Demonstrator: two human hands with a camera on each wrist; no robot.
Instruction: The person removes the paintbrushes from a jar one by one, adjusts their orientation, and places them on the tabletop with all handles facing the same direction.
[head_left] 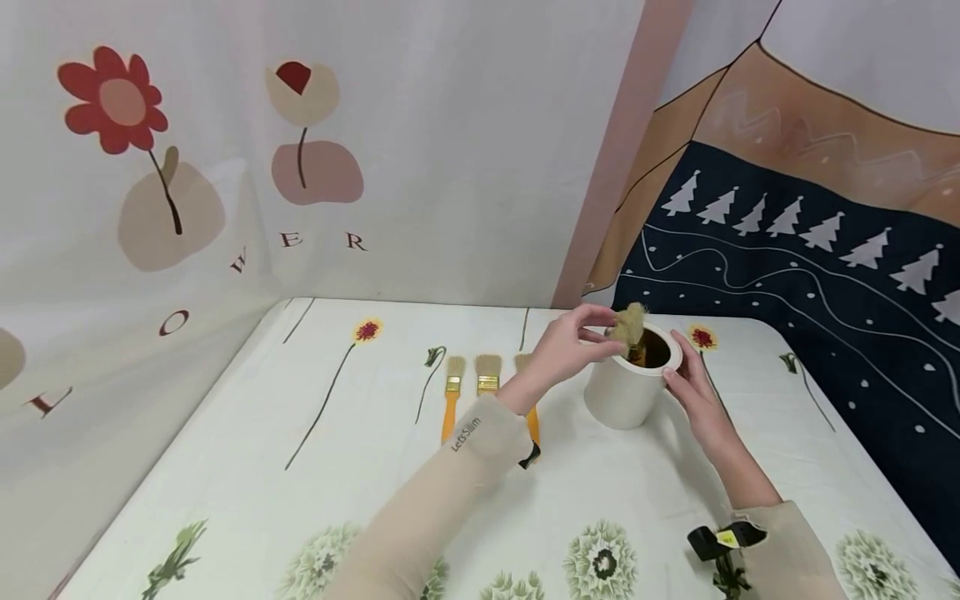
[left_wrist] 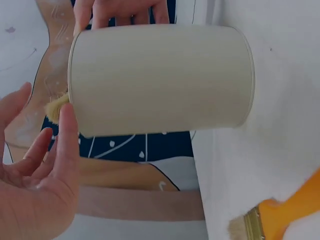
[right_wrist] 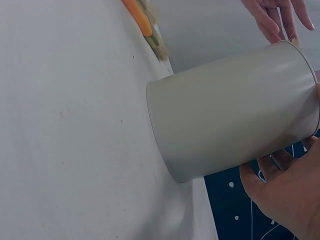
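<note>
A white cylindrical canister (head_left: 624,393) stands upright on the table. Bristles of a paintbrush (head_left: 630,325) stick up past its rim; the rest of this brush is down inside. My left hand (head_left: 566,346) is at the rim with its fingers loosely extended, fingertips right beside the bristles. In the left wrist view, one finger (left_wrist: 66,137) overlaps the canister's edge close to the bristles (left_wrist: 56,107). My right hand (head_left: 701,400) holds the canister from the right, thumb near the rim and fingers along its side (right_wrist: 275,172).
Left of the canister lie more paintbrushes with orange handles: a narrow one (head_left: 452,387), a wider one (head_left: 487,375) and another (head_left: 533,425) partly behind my left wrist. A flower-print cloth (head_left: 375,492) covers the table. Printed curtains (head_left: 465,167) hang behind and to the right.
</note>
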